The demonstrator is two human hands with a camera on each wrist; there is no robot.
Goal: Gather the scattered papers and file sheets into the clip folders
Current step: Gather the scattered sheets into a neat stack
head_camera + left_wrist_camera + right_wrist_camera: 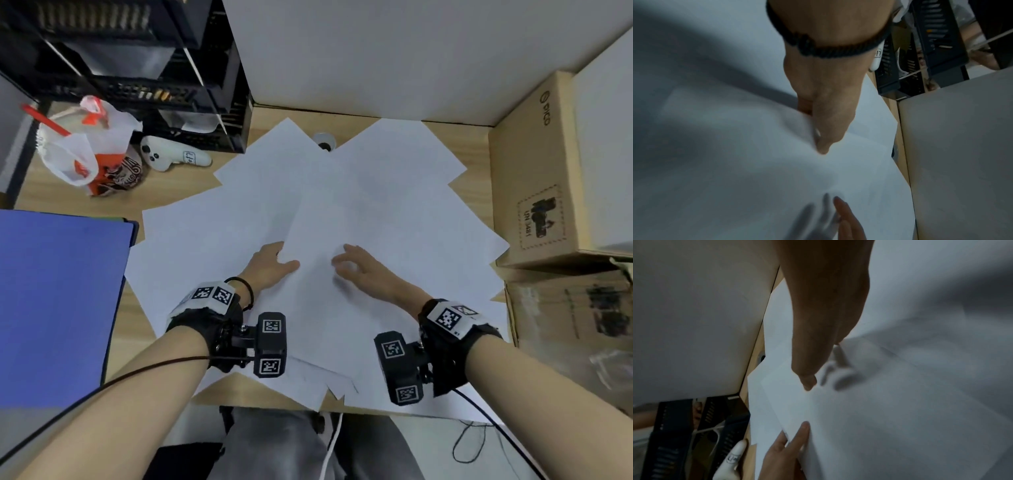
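Note:
Several white paper sheets (394,192) lie fanned and overlapping across the wooden desk (472,150). A blue clip folder (58,301) lies shut at the left edge. My left hand (284,258) pinches the left edge of the topmost sheet (329,219), thumb on top and fingers underneath; the left wrist view shows the thumb (823,146) pressed on that edge. My right hand (342,260) rests on the same sheet (890,418) with relaxed, slightly bent fingers and holds nothing. Both hands are close together near the middle of the pile.
Black stacked file trays (137,68) stand at the back left. In front of them are a plastic bag with a cup (85,147) and a white controller (171,156). Cardboard boxes (534,171) line the right side. Sheets overhang the desk's near edge.

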